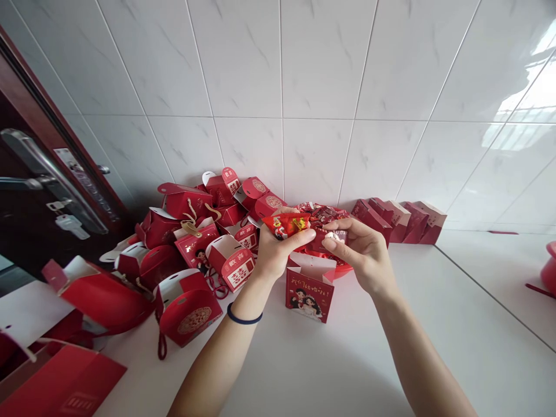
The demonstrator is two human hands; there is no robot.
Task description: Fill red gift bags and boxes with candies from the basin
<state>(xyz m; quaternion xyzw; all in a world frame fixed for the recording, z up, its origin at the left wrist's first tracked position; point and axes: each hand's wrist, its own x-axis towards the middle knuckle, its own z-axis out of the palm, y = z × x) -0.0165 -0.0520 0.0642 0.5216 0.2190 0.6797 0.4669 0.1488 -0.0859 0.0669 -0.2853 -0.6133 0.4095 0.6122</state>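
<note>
My left hand is closed on a bright red-and-orange candy packet, with the thumb lying across its front. Between the thumb and fingers of my right hand is a dark red candy packet with pale lettering, its left end close to my left thumb. Below both hands, an open red gift box with a cartoon couple on its front stands upright on the white table. Behind the hands, more red wrapped candies are heaped in a red container, mostly hidden.
Many red gift boxes, several with open tops and cords, crowd the left side. Against the tiled wall, a row of red boxes leans at the right. A door handle with keys is at far left. A red object sits at the right edge.
</note>
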